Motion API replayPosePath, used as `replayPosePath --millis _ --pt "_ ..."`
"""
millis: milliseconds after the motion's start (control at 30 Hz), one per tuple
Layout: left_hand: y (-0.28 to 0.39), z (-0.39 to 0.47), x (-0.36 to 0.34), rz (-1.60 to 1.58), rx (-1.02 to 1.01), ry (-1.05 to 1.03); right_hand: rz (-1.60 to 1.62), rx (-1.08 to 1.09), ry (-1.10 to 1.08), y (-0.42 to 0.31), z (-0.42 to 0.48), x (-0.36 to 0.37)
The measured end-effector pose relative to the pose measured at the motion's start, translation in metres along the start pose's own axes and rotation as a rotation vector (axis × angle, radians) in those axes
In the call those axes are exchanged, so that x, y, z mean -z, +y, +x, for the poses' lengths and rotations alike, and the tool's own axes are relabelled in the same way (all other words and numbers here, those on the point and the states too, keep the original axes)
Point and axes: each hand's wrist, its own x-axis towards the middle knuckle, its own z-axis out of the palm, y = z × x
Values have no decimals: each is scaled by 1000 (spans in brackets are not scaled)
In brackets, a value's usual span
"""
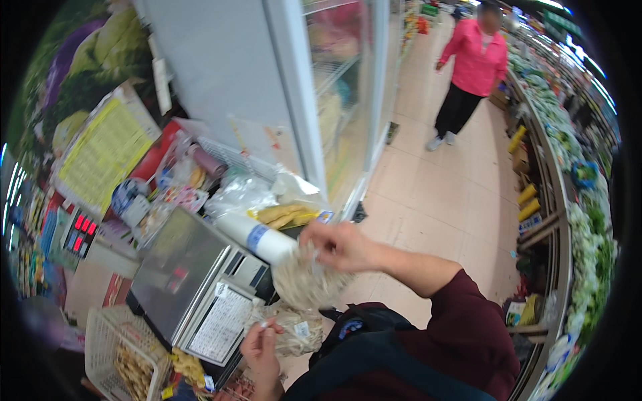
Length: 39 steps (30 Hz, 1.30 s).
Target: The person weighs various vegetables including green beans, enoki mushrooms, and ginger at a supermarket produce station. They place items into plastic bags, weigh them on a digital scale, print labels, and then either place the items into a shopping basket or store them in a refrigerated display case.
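Note:
My right hand [343, 245] grips the top of a clear plastic bag of pale, stringy produce [308, 283], raised beside the front edge of a label-printing scale [225, 306]. A second bag of similar produce [298, 336], bearing a white label, is below it, close to my body. Near that bag, my left hand [262, 348] has thumb and finger pinched on a small white piece [264, 325]; whether it is a label or part of a bag is unclear. The scale has a metal weighing plate [175, 250] and a sheet with writing over its keys.
A white plastic basket [115, 346] of ginger-like roots stands left of the scale. Behind it are a plastic-bag roll [256, 238], loose bags and yellow-wrapped produce [288, 215]. A glass-fronted cooler [341, 100] borders the aisle. A person [474, 65] stands there, opposite vegetable shelves [551, 130].

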Motion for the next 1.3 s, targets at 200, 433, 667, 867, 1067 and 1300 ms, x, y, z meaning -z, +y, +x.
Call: replayPosePath --millis 200,433,667,867,1067,1300 --pt "-51 -5 -89 60 123 -496 1 -286 -186 -12 -122 -2" --pt "-30 22 -215 416 -472 -938 -62 -471 5 3 -210 67" --pt "-44 65 -364 352 -747 -1180 -207 -394 233 62 -252 155" --pt "-49 126 -463 362 -778 -984 -80 -643 359 84 -249 255" --pt "-76 233 -535 308 -354 -637 -69 -713 416 169 -251 321" --pt "-119 390 -601 79 -304 -400 -205 -797 376 243 -200 417"
